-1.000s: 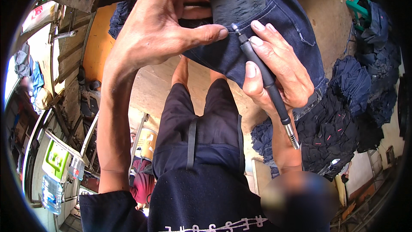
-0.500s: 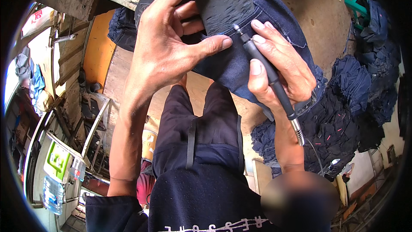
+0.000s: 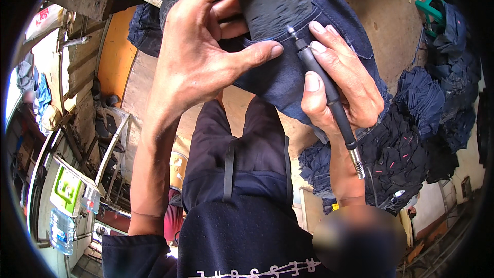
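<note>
A dark blue denim garment (image 3: 275, 85) is drawn over a flat black plate (image 3: 272, 5) at the top centre. My left hand (image 3: 198, 62) grips the denim at the plate's left edge, its thumb pressed along the cloth and its fingers curled by the plate. In my right hand (image 3: 350, 85) is a slim black rotary-tool handpiece (image 3: 327, 85), held like a pen. Its small metal tip is at the stitched edge where cloth and plate meet, close to my left thumb. Whether the tip touches the cloth cannot be made out.
Heaps of dark denim (image 3: 396, 154) lie on the right, beside a green plastic stool (image 3: 429, 10). A thin cord runs below the handpiece. To the left are metal frames, an orange board (image 3: 117, 62), a green-and-white tray (image 3: 67, 190) and a clear water bottle (image 3: 62, 231).
My right hand and the handpiece have shifted slightly to the right. The garment and plate have moved a little right too, with my left thumb following; both hands keep their grips.
</note>
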